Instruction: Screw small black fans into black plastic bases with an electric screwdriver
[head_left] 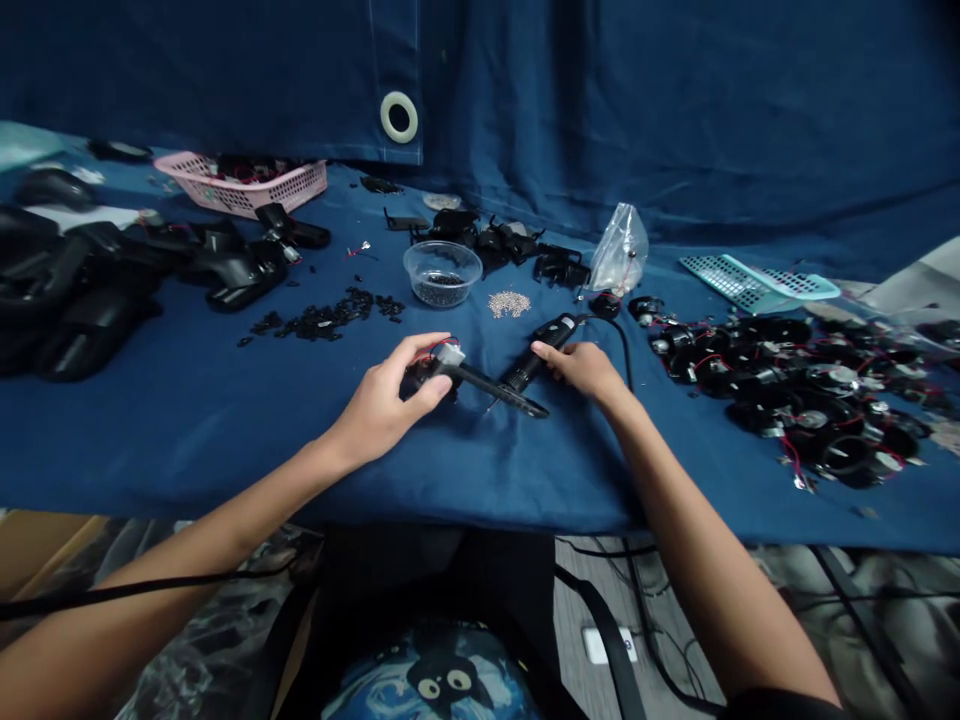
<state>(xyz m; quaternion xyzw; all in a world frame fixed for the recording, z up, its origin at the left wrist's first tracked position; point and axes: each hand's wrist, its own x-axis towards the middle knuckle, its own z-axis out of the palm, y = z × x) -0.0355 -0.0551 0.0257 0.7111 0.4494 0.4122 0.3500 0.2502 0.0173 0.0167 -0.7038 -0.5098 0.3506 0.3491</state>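
Note:
My left hand [379, 408] is closed around a black plastic part [504, 390] with a long flat arm pointing right. A small grey-white piece [450, 354] and a red wire sit at its held end. In my right hand [589, 370] is a black corded electric screwdriver [546, 342], its tip slanting down and left behind the part's arm. My right thumb lies along the tool's body; the other fingers are partly hidden. Just beyond the hands are a pile of small screws [509, 304] and a clear round tub [442, 290] with small dark pieces inside.
Small black pieces [330, 318] lie scattered left of the tub. Larger black housings [82, 290] crowd the far left, near a pink basket [244, 193]. Wired black round parts [817, 400] cover the right side, before a turquoise basket [750, 285]. A clear bag [621, 250] stands behind.

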